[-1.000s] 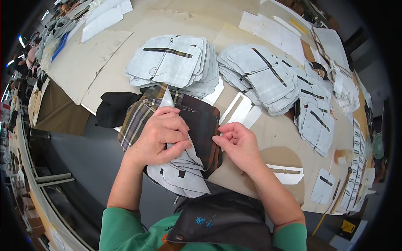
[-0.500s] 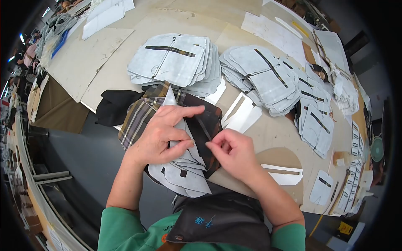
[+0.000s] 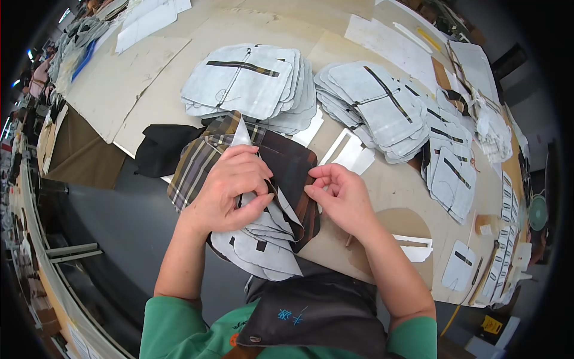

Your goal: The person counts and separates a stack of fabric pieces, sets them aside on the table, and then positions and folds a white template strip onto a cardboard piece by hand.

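A bundle of white-backed fabric pieces [image 3: 263, 245] lies over the table's near edge, in front of my body. Its dark plaid panel [image 3: 287, 164] faces up on the right, and lighter grey-yellow plaid fabric [image 3: 194, 167] spreads out to the left. My left hand [image 3: 233, 191] is closed over the middle of the bundle, thumb and index finger pinching a folded-back fabric piece. At the dark panel's right edge, my right hand [image 3: 341, 197] is closed in a pinch at the fingertips. Whatever thin thing lies between those fingertips is too small to tell.
Stacks of white-backed panels with dark slits, a left stack [image 3: 239, 84] and a right stack [image 3: 376, 107], stand beyond the bundle. White card templates [image 3: 347, 152] lie between. A black cloth [image 3: 164, 149] hangs by the table edge. A single panel [image 3: 459, 266] lies at right.
My left fingers have curled in from a spread pose and lifted a flap of fabric. My right hand has moved slightly up and right, from the panel's inner area to its edge.
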A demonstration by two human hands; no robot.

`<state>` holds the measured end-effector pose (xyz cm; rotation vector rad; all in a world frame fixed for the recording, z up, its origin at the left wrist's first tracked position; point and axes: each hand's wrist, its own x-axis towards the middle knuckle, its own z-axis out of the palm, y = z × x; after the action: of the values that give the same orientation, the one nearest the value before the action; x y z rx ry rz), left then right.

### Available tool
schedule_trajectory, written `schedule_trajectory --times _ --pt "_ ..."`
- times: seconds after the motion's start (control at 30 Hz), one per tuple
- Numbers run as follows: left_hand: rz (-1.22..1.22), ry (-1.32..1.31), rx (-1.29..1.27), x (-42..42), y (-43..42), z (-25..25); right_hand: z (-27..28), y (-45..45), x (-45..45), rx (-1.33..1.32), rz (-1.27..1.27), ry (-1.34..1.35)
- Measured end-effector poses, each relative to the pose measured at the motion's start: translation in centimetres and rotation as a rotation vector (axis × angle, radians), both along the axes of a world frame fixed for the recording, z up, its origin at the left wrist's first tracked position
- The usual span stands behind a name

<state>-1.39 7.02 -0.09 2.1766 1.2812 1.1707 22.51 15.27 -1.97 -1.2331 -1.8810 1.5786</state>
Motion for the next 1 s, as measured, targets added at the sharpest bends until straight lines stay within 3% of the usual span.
schedule_trajectory --times 0.3,0.43,0.5,0.57,0.63,0.7,0.8,1.0 --pt "0.057 -0.051 -0.080 0.1 -0.5 -0.2 0.8 0.5 -1.3 0.083 0.019 -0.035" --pt "0.135 -0.185 -0.105 1.2 -0.6 0.3 2.8 -1.4 -2.2 0.101 0.145 0.106" --pt "0.102 0.033 -0.093 0.8 -0.4 0.7 2.4 -1.6 -2.6 0.129 0.160 0.190" --pt "0.126 0.021 -0.025 0.8 -0.2 0.4 2.1 -1.2 -2.7 0.007 0.185 0.279" --pt "0.028 0.064 -0.009 0.1 -0.2 0.1 3.0 0.4 -2.0 -0.165 0.007 0.219" --pt "0.048 0.021 0.011 0.3 -0.2 0.1 1.6 2.8 -0.8 0.101 -0.037 0.045" --pt "0.014 0.008 -0.004 0.1 0.0 0.1 0.4 3.1 -0.8 0.231 0.004 -0.096" --pt "0.017 0.010 -0.011 0.2 -0.1 0.1 1.5 2.9 -1.8 0.246 0.047 -0.100"
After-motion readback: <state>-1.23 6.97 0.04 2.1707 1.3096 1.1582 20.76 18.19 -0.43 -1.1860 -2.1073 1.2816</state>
